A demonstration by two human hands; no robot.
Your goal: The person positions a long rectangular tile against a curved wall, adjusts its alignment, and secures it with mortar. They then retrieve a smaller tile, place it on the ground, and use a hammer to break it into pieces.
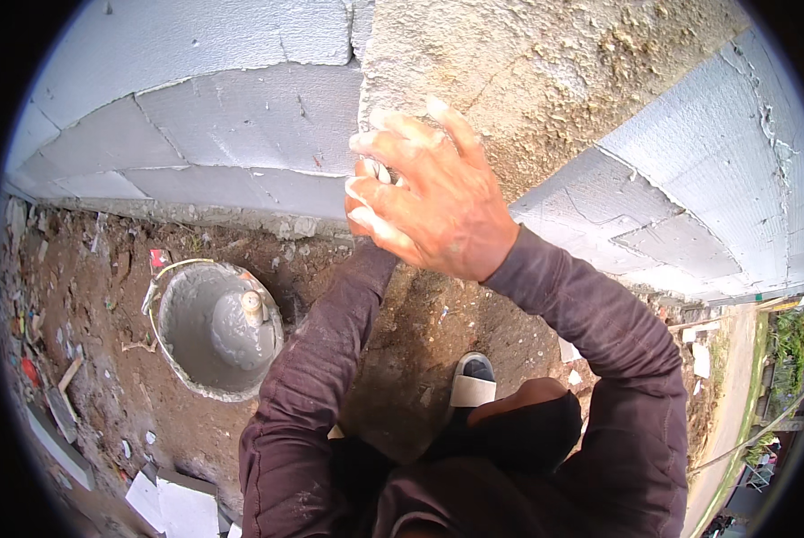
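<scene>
Grey block walls [241,117] above dirt ground [420,327], rough concrete column [545,81] between them, long axis upright, narrowing downward in view, right hand [451,202] before it, fingers spread, bent, pointing upper-left over left hand [354,204], latter's finger state indeterminable.

Whitened hands [451,202] overlap in front of a rough concrete column [545,76].

A head-worn fisheye looks steeply down at the nearby hands [451,195], facing a block wall [241,112].
</scene>
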